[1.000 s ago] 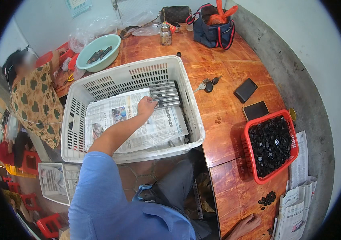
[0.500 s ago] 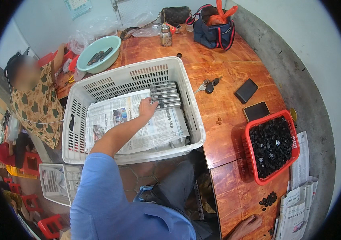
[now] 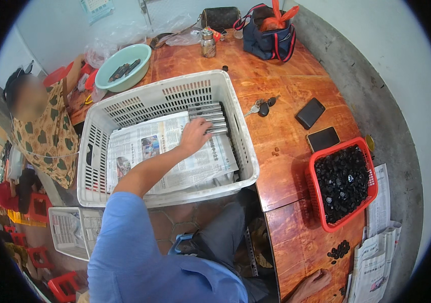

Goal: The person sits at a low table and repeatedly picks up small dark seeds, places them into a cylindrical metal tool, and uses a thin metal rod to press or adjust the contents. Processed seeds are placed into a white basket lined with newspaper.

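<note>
**Left hand (image 3: 195, 136) on the silver tubes (image 3: 206, 110) in the white crate (image 3: 245, 146)**

The silver tubes lie side by side, inside the crate at its far right corner. I have the left hand over their near end, with its fingertips bent down onto them. I cannot tell if the fingers grip a tube or only touch. Newspaper (image 3: 175, 166) is spread flat in the crate, partly under the left arm. The right hand (image 3: 314, 285) rests on the wooden table (image 3: 286, 177), to the near right of the crate. Its fingers are curled, and I cannot tell if they hold anything. A little heap of round black parts (image 3: 338, 251) lies near it. Right of the crate, I see keys (image 3: 263, 108), a black phone (image 3: 324, 140) and a red basket (image 3: 314, 197) full of small black parts. Behind the crate are a blue bag (image 3: 268, 40) and a bottle (image 3: 208, 45). A co-worker (image 3: 43, 134) is left of the crate.
</note>
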